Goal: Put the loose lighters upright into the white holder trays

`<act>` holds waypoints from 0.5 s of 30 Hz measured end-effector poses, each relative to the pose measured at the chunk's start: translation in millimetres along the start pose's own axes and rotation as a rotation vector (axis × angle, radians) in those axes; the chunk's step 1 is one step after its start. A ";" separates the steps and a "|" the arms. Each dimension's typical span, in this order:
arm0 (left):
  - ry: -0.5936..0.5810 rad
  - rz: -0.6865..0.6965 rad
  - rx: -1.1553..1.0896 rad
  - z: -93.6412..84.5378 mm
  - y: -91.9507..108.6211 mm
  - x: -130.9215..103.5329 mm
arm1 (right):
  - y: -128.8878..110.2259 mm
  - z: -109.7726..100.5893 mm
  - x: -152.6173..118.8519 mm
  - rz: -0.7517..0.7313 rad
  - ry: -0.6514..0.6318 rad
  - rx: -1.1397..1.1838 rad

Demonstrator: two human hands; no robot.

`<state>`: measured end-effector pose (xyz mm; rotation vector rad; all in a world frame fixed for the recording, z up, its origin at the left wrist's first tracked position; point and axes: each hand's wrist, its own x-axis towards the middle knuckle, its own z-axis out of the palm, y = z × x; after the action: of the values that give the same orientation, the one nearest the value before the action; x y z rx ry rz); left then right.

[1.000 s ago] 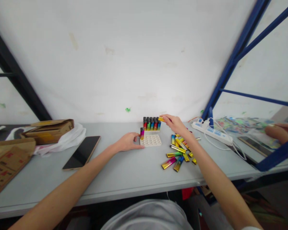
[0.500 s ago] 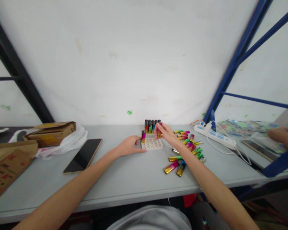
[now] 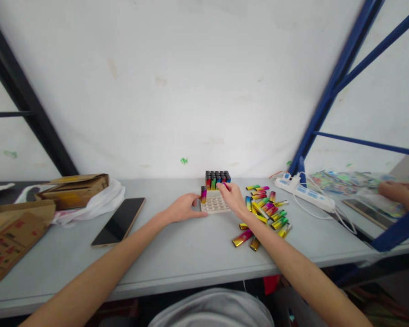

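From my remote seat, I have the slotted tray (image 3: 215,205) on the table (image 3: 191,254), one standing lighter (image 3: 203,194) at its left end (its exact compartment I can't make out). Behind the tray, near the wall (image 3: 207,91), sits the lighter block (image 3: 218,176). The left hand (image 3: 184,207) is at the tray's left side, the right hand (image 3: 234,198) over its right. Loose lighters (image 3: 270,208) lie right, the power strip (image 3: 305,193) beyond them; left lie the phone (image 3: 119,222), then the carton (image 3: 83,194).

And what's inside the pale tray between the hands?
One upright purple-and-gold lighter stands at the left end of the pale tray, with pockets showing to its right. The right hand covers the far right end, so its contents there can't be seen.
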<state>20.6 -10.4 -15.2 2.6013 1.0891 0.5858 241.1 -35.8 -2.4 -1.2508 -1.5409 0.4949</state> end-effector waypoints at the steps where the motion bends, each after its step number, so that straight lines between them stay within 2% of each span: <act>1: -0.002 0.002 0.003 0.2 0.0 0.1 | -0.1 1.6 -0.9 -0.005 0.008 -0.017; 6: -0.004 0.009 0.017 0.8 -0.7 0.2 | -0.5 6.7 -3.4 -0.046 -0.002 -0.040; 15: 0.014 -0.004 0.005 1.3 3.2 -2.2 | -2.0 2.2 -4.4 -0.072 -0.001 -0.023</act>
<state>21.8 -14.3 -15.8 2.6026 1.1004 0.6020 237.8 -39.7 -3.6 -1.2077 -1.5909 0.4325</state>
